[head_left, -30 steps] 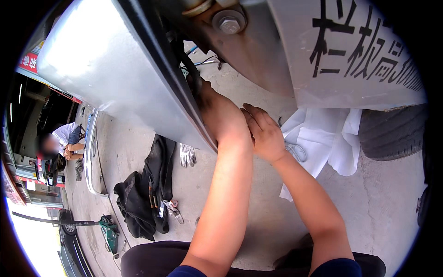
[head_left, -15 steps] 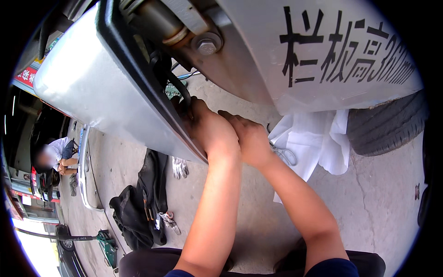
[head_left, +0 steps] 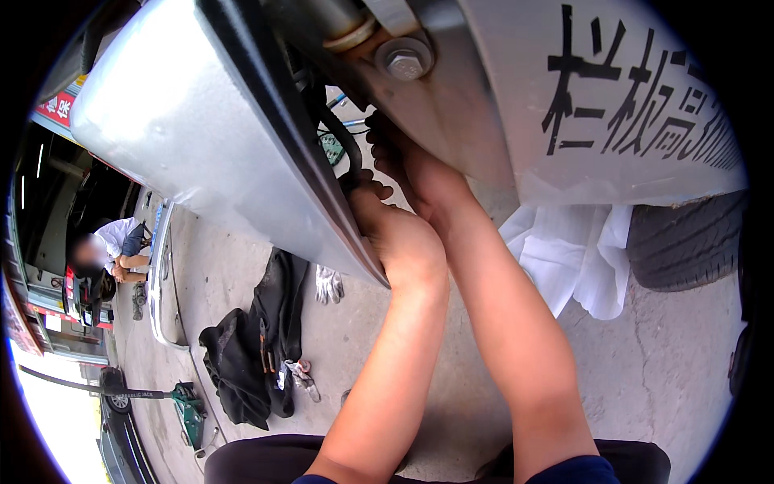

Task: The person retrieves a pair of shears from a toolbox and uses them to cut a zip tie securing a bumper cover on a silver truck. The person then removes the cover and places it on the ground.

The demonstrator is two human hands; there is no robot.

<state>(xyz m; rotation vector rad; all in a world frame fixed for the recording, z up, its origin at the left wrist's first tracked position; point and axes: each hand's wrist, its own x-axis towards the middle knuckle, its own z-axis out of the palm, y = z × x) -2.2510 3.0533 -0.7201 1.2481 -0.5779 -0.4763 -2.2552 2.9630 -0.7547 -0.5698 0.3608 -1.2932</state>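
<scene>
The fingers of my left hand [head_left: 377, 208] are curled at the lower end of a black hose [head_left: 345, 139], beside the dark edge of a silver metal panel [head_left: 234, 153]. Farther in and higher, my right hand [head_left: 407, 165] reaches under a grey metal bracket with a large hex bolt [head_left: 405, 64]. Deep shadow covers its fingers, and whatever they touch is hidden. The two wrists are close together. Behind the hose, a small green perforated piece [head_left: 330, 148] shows on the ground.
A tyre [head_left: 689, 242] and a white sheet [head_left: 576, 258] are at right, below a lettered grey panel [head_left: 597, 153]. Left lie dark clothing [head_left: 242, 363], gloves [head_left: 328, 284] and a green floor jack [head_left: 189, 415]. A person [head_left: 121, 246] sits farther off, near a chrome bar [head_left: 158, 298].
My right hand has moved away from beside the left, upward and farther in under the bracket. The left hand stays at the hose. The view has shifted slightly, moving the scene rightward.
</scene>
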